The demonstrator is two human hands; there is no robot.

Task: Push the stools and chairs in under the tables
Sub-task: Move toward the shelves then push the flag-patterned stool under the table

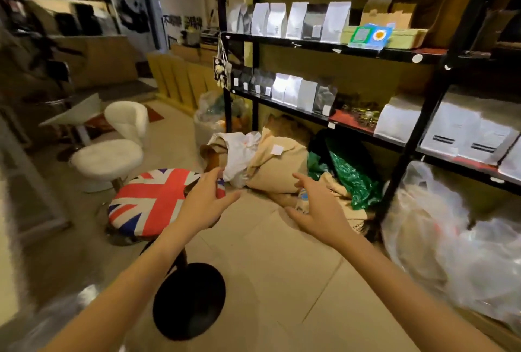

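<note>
A round stool with a Union Jack seat stands on a black disc base at the lower middle. My left hand reaches over the seat's right edge with fingers spread and relaxed; I cannot tell whether it touches the seat. My right hand hovers open to the right of the stool, above the floor, holding nothing. Further left stand a white padded chair and a white round stool, beside a small white table.
A black metal shelf rack with pouches and boxes fills the right side. Paper sacks and bags lie heaped on the floor at its foot, with large clear plastic bags at the right. Tan floor tiles lie between.
</note>
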